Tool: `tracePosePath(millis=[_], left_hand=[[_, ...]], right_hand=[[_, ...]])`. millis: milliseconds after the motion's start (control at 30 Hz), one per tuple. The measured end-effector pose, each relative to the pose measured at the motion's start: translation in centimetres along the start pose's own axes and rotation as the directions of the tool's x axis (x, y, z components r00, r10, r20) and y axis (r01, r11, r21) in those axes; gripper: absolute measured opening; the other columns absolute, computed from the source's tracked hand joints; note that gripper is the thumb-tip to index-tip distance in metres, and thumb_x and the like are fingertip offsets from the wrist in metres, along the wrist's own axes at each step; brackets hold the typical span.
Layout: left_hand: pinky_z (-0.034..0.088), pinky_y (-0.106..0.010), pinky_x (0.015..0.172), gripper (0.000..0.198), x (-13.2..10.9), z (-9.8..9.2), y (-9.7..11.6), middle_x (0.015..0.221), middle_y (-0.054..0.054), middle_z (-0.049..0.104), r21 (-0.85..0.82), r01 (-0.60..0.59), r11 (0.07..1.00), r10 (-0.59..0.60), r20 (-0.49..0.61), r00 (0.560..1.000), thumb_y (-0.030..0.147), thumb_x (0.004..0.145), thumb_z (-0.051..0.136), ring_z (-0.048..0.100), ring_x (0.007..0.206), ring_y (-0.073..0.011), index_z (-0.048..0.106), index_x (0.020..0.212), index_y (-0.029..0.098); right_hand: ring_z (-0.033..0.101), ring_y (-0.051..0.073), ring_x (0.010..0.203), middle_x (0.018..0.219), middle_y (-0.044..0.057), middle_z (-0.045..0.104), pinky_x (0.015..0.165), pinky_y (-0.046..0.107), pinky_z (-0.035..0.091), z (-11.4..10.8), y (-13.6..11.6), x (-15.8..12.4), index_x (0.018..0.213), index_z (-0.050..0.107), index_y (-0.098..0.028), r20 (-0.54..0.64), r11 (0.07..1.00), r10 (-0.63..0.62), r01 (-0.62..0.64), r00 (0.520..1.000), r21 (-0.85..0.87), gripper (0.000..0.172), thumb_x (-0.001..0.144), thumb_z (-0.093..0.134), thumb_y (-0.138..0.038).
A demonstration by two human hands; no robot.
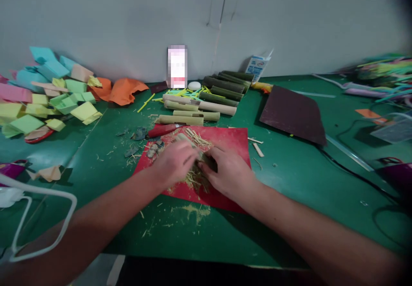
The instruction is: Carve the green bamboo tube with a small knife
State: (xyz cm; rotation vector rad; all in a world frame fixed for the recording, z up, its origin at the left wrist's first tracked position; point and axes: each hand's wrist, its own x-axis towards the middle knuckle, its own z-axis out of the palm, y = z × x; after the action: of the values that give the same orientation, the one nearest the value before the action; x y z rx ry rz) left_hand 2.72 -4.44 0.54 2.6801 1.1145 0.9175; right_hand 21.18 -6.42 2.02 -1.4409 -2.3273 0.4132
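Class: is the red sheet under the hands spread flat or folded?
Spread flat: the red sheet lies open on the green table, with shavings, the left hand and right hand on it.

A craft workshop: a green-topped work table (289,183) stands against a plain grey wall (128,19). On it are cut green and pale bamboo tubes (206,101) at twelve o'clock, a heap of folded coloured paper pieces (48,101) at ten, a dark brown sandpaper sheet (292,114) at two, and pale bamboo shavings (198,138) littering a flat red mat (231,140) at the centre.

Short greenish bamboo piece (203,157), half hidden, on red mat (233,140)
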Motion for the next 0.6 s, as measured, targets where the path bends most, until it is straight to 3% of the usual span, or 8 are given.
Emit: tracePosePath(millis=[100,233,367,500,600], left_hand=[[0.045,-0.027,0.069,0.022,-0.14,0.02,-0.1,0.076,-0.005,0.057,-0.034,-0.008,0.999,0.01,0.051,0.999,0.022,0.091,0.044,0.054,0.073,-0.0143,0.063,0.083,0.013],[0.045,-0.028,0.07,0.022,-0.14,-0.15,-0.57,0.075,-0.006,0.057,0.028,0.032,0.999,-0.03,-0.059,0.998,0.021,0.09,0.045,0.053,0.073,-0.0148,0.062,0.081,0.012],[0.044,-0.027,0.067,0.022,-0.06,-0.17,-0.48,0.074,-0.005,0.057,-0.018,-0.053,0.998,0.054,0.04,0.998,0.021,0.09,0.044,0.052,0.07,-0.0141,0.062,0.081,0.013],[0.045,-0.03,0.071,0.022,0.05,-0.31,-0.6,0.075,-0.006,0.058,0.006,-0.011,1.0,0.012,-0.066,0.998,0.02,0.091,0.044,0.053,0.073,-0.0155,0.062,0.082,0.013],[0.045,-0.028,0.068,0.021,-0.05,-0.31,-0.16,0.075,-0.006,0.058,-0.041,-0.036,0.999,0.036,0.009,0.999,0.02,0.09,0.045,0.054,0.073,-0.0148,0.063,0.082,0.013]], right_hand=[[0.05,0.014,0.068,0.079,0.004,0.056,0.059,0.026,0.032,-0.03,-0.06,0.04,0.074,0.051,-0.019,0.005,1.0,-0.001,0.001,1.0,0.005,0.01,0.082,0.049,-0.024],[0.049,0.014,0.067,0.078,0.004,0.056,0.057,0.027,0.032,-0.19,-0.19,0.07,0.072,0.052,-0.019,0.001,0.999,0.019,-0.019,1.0,-0.03,0.014,0.082,0.052,-0.028],[0.05,0.014,0.067,0.078,0.004,0.056,0.058,0.027,0.032,-0.3,-0.21,0.02,0.073,0.053,-0.019,0.008,1.0,0.007,-0.006,1.0,-0.023,0.012,0.082,0.051,-0.025],[0.049,0.014,0.064,0.078,0.004,0.057,0.056,0.027,0.031,-0.26,-0.14,-0.04,0.073,0.053,-0.019,0.016,0.999,0.021,-0.02,1.0,-0.042,0.013,0.082,0.053,-0.029],[0.051,0.014,0.068,0.08,0.004,0.057,0.058,0.027,0.033,-0.16,-0.07,-0.02,0.076,0.054,-0.019,0.012,1.0,-0.003,0.004,1.0,-0.023,0.01,0.082,0.051,-0.026]])
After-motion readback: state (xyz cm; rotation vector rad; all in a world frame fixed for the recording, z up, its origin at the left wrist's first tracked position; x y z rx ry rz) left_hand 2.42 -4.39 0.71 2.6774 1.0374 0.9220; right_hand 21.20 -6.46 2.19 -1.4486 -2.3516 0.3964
